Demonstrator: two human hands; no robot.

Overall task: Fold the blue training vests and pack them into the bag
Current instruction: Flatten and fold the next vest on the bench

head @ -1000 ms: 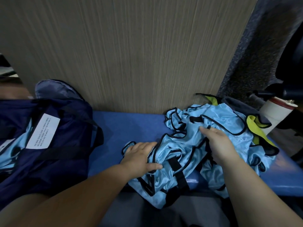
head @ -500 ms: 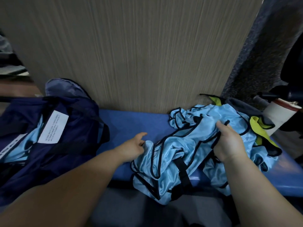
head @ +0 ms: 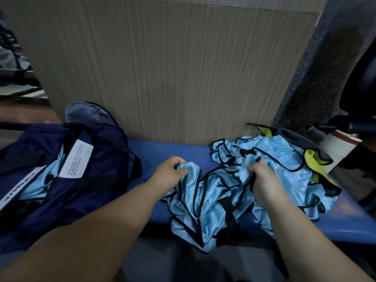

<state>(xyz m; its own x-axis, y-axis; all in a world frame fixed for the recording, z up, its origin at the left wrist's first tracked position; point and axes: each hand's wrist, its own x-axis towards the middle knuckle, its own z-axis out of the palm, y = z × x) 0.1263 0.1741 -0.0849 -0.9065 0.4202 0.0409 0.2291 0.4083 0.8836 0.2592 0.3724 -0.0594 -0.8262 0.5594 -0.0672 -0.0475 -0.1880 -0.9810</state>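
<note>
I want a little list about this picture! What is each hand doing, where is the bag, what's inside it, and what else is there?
left hand: grips one bunched end of a blue vest
right hand: grips the vest's cloth nearer the pile
vest: crumpled, hanging over the bench front edge
pile: more blue vests, right side of the bench
bag: navy, open, on the left
inside bag: blue cloth shows
label: white, on the bag
yellow vest: at the pile's right edge

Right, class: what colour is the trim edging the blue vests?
Black; the trim shows best in the head view.
</note>
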